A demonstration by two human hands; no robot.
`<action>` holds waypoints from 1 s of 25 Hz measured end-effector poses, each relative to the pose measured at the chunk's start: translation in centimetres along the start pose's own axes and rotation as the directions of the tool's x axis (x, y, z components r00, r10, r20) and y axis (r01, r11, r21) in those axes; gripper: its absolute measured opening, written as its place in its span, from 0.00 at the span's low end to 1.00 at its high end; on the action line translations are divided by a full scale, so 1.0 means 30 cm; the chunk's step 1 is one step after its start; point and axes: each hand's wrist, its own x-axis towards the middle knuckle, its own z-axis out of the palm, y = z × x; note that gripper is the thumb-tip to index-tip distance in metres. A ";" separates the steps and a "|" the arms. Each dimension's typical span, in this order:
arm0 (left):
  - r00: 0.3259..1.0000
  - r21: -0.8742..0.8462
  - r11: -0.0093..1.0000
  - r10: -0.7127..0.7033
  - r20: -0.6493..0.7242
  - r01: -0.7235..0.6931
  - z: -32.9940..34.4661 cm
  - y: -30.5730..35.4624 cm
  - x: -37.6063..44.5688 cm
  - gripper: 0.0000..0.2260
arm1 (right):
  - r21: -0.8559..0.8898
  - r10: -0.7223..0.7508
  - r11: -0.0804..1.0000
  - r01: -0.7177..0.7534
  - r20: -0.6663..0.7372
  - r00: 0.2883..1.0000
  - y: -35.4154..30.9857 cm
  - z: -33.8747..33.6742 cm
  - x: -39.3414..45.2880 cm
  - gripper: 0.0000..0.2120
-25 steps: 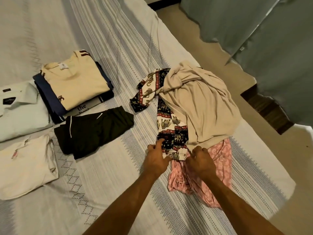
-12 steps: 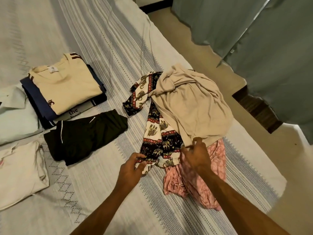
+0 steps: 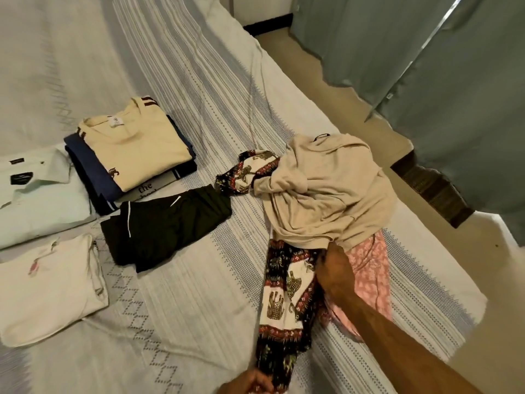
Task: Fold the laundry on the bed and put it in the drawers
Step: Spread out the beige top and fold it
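From the head camera we have the elephant-print trousers (image 3: 285,302) stretched in a long strip down the bed (image 3: 176,308), their far end buried under the beige top (image 3: 326,194) and their near end right at the bottom edge, where our left hand (image 3: 247,383) has its grip pinched on the hem. Our right hand (image 3: 335,273) is further up the same strip, its grip clenched in the cloth where trousers, beige top and pink garment (image 3: 369,277) meet. With the strip running away from us, we reckon the next pull comes straight back toward us.
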 end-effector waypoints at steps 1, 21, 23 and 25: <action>0.996 -0.032 0.999 0.004 -0.088 -0.007 -0.023 -0.069 -0.017 0.39 | 0.015 -0.014 1.000 0.015 -0.037 0.999 0.007 -0.012 0.014 0.16; 0.423 0.527 0.678 0.734 -0.532 -0.512 -0.089 0.900 -1.075 0.37 | 0.625 -0.315 0.563 0.541 -0.443 0.840 -0.822 -1.450 -0.926 0.14; 0.428 0.604 0.578 0.815 -0.392 -0.548 0.021 1.102 -1.251 0.45 | 0.637 -0.328 0.566 0.523 -0.409 0.852 -0.889 -1.594 -1.062 0.13; 0.495 0.643 0.522 0.834 -0.246 -0.560 0.168 1.208 -1.371 0.51 | 0.598 -0.330 0.600 0.531 -0.419 0.846 -0.936 -1.718 -1.219 0.14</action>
